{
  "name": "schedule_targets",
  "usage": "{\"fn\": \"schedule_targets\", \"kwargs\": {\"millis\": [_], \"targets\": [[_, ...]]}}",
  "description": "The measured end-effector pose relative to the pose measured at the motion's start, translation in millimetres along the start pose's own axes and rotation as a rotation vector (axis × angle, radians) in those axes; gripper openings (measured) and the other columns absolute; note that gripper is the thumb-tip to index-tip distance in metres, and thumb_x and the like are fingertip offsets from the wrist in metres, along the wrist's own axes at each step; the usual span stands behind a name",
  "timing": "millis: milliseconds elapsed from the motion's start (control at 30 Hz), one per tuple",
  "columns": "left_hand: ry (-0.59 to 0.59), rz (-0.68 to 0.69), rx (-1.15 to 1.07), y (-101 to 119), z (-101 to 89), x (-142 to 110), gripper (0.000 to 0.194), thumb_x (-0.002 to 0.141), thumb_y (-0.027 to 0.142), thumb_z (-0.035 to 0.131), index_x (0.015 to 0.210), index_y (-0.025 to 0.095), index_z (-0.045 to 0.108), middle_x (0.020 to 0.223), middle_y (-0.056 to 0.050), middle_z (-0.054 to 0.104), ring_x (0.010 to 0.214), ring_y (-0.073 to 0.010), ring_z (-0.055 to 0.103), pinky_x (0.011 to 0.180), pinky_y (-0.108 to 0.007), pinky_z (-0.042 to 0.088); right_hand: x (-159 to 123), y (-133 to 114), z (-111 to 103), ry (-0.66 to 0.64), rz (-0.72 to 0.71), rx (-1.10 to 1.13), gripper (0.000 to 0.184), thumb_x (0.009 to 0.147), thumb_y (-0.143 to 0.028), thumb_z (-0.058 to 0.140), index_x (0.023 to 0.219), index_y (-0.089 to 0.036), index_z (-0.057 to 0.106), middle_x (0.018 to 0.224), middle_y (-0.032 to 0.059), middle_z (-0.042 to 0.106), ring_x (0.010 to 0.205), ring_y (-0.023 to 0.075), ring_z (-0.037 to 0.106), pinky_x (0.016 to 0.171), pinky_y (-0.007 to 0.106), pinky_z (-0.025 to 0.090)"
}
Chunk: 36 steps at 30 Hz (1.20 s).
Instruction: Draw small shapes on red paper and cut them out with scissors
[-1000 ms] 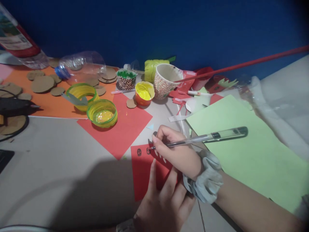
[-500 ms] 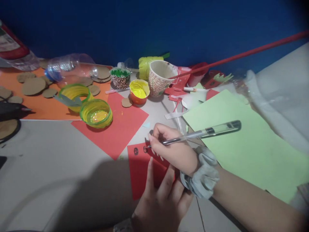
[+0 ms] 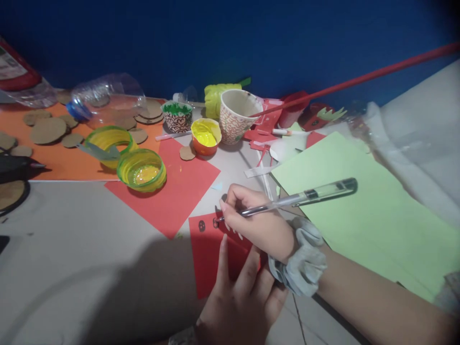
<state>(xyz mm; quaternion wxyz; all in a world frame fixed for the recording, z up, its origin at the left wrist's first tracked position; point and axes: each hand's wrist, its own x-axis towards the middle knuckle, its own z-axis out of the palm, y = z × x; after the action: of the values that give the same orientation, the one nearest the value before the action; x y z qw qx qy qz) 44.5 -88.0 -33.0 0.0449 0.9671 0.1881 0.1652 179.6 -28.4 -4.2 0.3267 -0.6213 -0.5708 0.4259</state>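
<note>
A black pen is pinched in my right hand, its tip touching a small piece of red paper. Near the paper's top edge are two small black drawn marks; the pen tip rests at the right one. My left hand lies with fingers spread, pressing that red paper down on the light floor tiles. A grey scrunchie circles my right wrist. My right hand and wrist cover part of the paper and some of my left fingers.
A larger red sheet lies behind, with yellow-green cut rings. Painted cups, a red stick, a plastic bottle and cardboard discs stand or lie farther back. Green paper is on the right.
The view has shifted very slightly. My right hand keeps the pen tip at the right-hand mark with only tiny movement, and my left hand stays on the paper.
</note>
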Motion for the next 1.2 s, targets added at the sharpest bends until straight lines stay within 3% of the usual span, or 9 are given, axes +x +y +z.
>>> {"fn": "schedule_targets", "kwargs": {"millis": [233,467,667,933,1033,1200], "targets": [[0.006,-0.03,0.026,1.0,-1.9,2.4,0.036,0.095,0.036,0.039,0.126,0.035,0.058,0.126,0.003,0.059,0.118,-0.0285,0.039,0.111,-0.061,-0.011,0.4,-1.7,-0.4,-0.004,-0.011,-0.023,0.023,0.087,-0.022,0.052,0.067,-0.021,0.04,0.055,-0.0071,0.045,0.049,0.0085,0.044,0.051,0.021,0.035],[0.021,-0.008,0.026,0.7,0.9,1.2,0.041,0.093,0.045,0.035,0.124,0.033,0.06,0.118,0.001,0.061,0.118,-0.0305,0.039,0.111,-0.062,-0.007,0.1,-1.7,-0.5,-0.005,0.003,-0.02,0.022,0.086,-0.022,0.052,0.067,-0.021,0.041,0.054,-0.0066,0.047,0.049,0.0088,0.045,0.05,0.021,0.035],[-0.003,-0.014,0.011,2.6,1.9,-0.1,0.036,0.092,0.033,0.042,0.123,0.034,0.06,0.113,0.002,0.062,0.116,-0.0292,0.039,0.11,-0.062,-0.008,0.4,-2.7,-1.4,-0.007,0.001,-0.011,0.021,0.086,-0.022,0.052,0.068,-0.021,0.041,0.056,-0.006,0.049,0.05,0.0092,0.046,0.05,0.021,0.035],[-0.035,0.003,0.027,1.4,0.9,-2.2,0.041,0.09,0.047,0.039,0.124,0.034,0.059,0.119,0.0,0.06,0.119,-0.0335,0.037,0.107,-0.062,0.007,0.8,-3.2,-1.5,-0.005,0.003,-0.023,0.022,0.085,-0.022,0.053,0.067,-0.021,0.041,0.054,-0.0061,0.048,0.049,0.0095,0.046,0.049,0.021,0.035],[-0.042,0.005,0.0,1.3,1.8,-3.5,0.042,0.091,0.05,0.036,0.122,0.034,0.06,0.116,0.0,0.061,0.119,-0.0331,0.036,0.108,-0.064,0.0,0.8,-3.6,-1.5,-0.005,0.005,-0.028,0.022,0.085,-0.022,0.052,0.066,-0.021,0.04,0.053,-0.006,0.048,0.049,0.0097,0.047,0.05,0.022,0.036],[-0.003,-0.02,-0.002,2.2,1.9,-1.3,0.032,0.093,0.037,0.042,0.117,0.036,0.063,0.108,0.003,0.064,0.116,-0.0289,0.041,0.11,-0.061,-0.012,1.1,-3.2,-2.0,-0.014,-0.015,-0.046,0.022,0.085,-0.021,0.051,0.066,-0.021,0.04,0.053,-0.0062,0.048,0.049,0.0097,0.046,0.05,0.022,0.035]]}}
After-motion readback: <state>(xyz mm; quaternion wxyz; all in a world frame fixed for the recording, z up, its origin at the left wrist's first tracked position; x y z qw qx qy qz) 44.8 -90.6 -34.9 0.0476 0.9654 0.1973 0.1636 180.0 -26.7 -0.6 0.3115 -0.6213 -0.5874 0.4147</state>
